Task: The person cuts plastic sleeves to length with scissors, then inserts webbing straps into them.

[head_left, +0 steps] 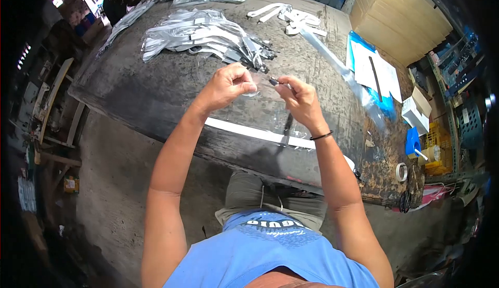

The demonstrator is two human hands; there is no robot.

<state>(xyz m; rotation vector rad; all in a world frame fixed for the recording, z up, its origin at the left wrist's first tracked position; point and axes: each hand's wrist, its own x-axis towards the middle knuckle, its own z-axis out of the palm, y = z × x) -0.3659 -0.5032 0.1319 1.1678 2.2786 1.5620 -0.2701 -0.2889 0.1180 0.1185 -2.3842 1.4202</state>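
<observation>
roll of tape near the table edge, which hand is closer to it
Right. The right hand is raised over the table's middle, up and left of the roll of tape. The left hand is farther left still, beyond the right hand.

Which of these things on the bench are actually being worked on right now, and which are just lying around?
In use:
left hand and right hand, pinching a clear plastic bag
small dark piece at the right fingertips
pile of filled bags, likely the same work

Lying about:
tape roll
scissors
white boxes
cardboard sheets
</observation>
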